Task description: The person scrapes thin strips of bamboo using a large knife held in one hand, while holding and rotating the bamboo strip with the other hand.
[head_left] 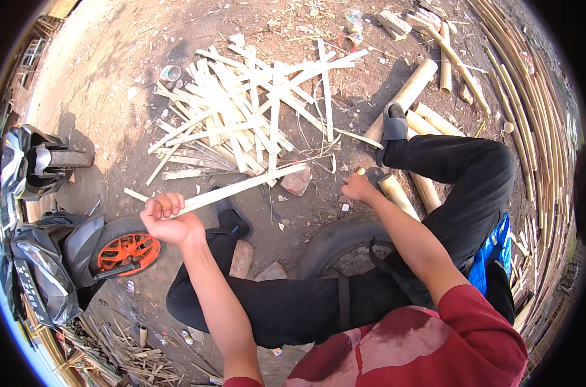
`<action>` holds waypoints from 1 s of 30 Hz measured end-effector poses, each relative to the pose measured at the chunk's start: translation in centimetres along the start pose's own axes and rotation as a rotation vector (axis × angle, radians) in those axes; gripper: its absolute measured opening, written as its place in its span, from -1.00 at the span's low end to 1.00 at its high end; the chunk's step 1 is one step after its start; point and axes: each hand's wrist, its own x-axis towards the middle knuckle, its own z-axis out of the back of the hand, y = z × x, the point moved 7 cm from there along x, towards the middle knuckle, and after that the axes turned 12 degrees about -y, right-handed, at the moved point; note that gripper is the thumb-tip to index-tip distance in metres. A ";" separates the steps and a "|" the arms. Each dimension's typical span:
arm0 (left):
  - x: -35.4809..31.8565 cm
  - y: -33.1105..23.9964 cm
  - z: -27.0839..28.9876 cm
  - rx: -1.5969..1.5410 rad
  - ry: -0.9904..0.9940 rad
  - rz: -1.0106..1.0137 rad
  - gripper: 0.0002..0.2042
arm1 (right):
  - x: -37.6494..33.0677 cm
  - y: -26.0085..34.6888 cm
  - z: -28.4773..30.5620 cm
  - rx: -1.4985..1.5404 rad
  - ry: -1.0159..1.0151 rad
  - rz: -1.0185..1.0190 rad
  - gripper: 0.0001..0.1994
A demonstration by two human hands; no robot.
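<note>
My left hand point(170, 218) is closed around a long, pale split-bamboo strip point(241, 188). The strip slants up to the right, its far end over a broken brick point(296, 180), and a short end sticks out left of my fist. My right hand point(357, 188) makes a fist near my right foot, apart from the strip. A small yellowish end, like a wooden handle, pokes out above that fist; the rest of the held thing is hidden. Ahead lies a loose pile of similar bamboo strips point(232, 106).
Thick bamboo pieces point(412, 87) lie by my right foot. A tyre point(325, 248) rests beside my legs. Parked motorbikes point(60, 258) stand at left. Long bamboo poles point(532, 122) line the right side. Bamboo scraps point(131, 355) litter the lower left.
</note>
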 end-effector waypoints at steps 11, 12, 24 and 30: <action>0.5 -24.9 8.9 0.004 -0.136 -0.706 -0.89 | -3.1 8.6 8.3 0.525 0.034 -0.086 -0.81; -0.4 -26.6 10.1 0.017 -0.194 -0.736 -0.94 | -2.9 8.1 8.2 0.536 0.024 -0.090 -0.81; -35.3 5.3 50.6 0.612 -1.168 0.324 -0.93 | -2.9 4.8 3.1 0.347 0.059 -0.057 -0.78; -32.1 10.6 53.7 1.089 -0.939 0.275 -0.84 | -3.0 4.0 1.5 0.264 0.121 -0.110 -0.80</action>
